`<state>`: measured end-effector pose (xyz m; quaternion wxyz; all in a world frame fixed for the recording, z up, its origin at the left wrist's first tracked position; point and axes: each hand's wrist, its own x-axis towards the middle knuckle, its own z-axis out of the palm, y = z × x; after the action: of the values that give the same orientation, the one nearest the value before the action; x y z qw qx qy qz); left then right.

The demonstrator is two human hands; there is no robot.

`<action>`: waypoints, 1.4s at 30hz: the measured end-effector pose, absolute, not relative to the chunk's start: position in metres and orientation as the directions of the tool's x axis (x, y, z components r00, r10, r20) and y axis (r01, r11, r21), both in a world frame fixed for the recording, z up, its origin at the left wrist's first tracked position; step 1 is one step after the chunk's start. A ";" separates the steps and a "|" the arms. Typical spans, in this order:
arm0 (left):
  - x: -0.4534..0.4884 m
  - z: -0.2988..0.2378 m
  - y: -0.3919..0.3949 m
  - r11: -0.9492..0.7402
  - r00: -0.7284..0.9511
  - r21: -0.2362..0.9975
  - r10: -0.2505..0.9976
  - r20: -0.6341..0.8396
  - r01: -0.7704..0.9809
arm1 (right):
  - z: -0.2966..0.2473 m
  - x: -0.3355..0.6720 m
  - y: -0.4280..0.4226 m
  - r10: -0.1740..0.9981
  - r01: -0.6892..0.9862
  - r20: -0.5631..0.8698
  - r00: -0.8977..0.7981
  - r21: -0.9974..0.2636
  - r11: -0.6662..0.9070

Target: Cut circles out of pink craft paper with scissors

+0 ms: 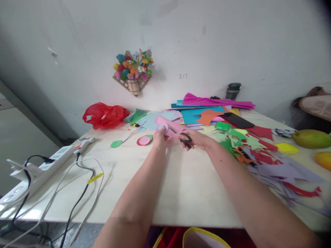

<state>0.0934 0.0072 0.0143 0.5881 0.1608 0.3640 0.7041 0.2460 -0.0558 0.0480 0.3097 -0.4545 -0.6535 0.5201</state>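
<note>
My left hand [160,137] pinches a sheet of pink paper [169,123], with a round pale lilac piece [162,128] lying against it under my thumb. What that round piece is made of I cannot make out. Black-handled scissors [185,139] sit in my right hand [195,138], fingers wrapped round the handles. Their blades point left toward the pink paper, close to the round piece. Left of my hands lies a small stack of pink, red and green paper circles [144,140]. Farther left is a green paper circle [116,144] beside a thin lilac strip [133,132].
Coloured paper sheets [204,113], a black phone [239,120] and paper scraps [271,162] spread over the right side. A red plastic bag [104,115] lies back left. A power strip [49,165] with cables occupies the left edge. Mangoes [311,138] lie far right; a dark bottle [233,91] stands behind.
</note>
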 end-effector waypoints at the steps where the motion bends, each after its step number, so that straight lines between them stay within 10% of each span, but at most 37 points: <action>1: 0.094 0.015 0.007 -0.038 -0.259 0.705 0.943 -0.210 -0.709 | 0.048 0.245 -0.056 0.916 0.270 -0.064 -0.397 -0.962 0.050; 11: 0.096 0.005 0.013 -0.053 -0.255 0.729 0.952 -0.170 -0.683 | 0.035 0.232 -0.047 0.966 0.436 0.019 -0.258 -0.890 0.134; 22: 0.099 0.003 0.011 -0.028 -0.227 0.747 0.960 -0.166 -0.664 | 0.039 0.222 -0.053 0.965 0.885 0.238 -0.108 -0.420 0.203; 31: 0.106 0.013 0.001 -0.061 -0.283 0.823 0.951 -0.124 -0.565 | 0.034 0.222 -0.047 0.989 0.398 0.065 -0.130 -0.911 0.112; 42: 0.115 0.020 -0.008 -0.113 -0.353 0.846 0.931 -0.093 -0.520 | 0.022 0.232 -0.042 0.963 0.046 0.097 -0.251 -0.993 0.112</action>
<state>0.1149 -0.0082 0.0202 0.5143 0.2427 0.4230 0.7055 0.2317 -0.0422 0.0219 0.4438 -0.4212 -0.5992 0.5163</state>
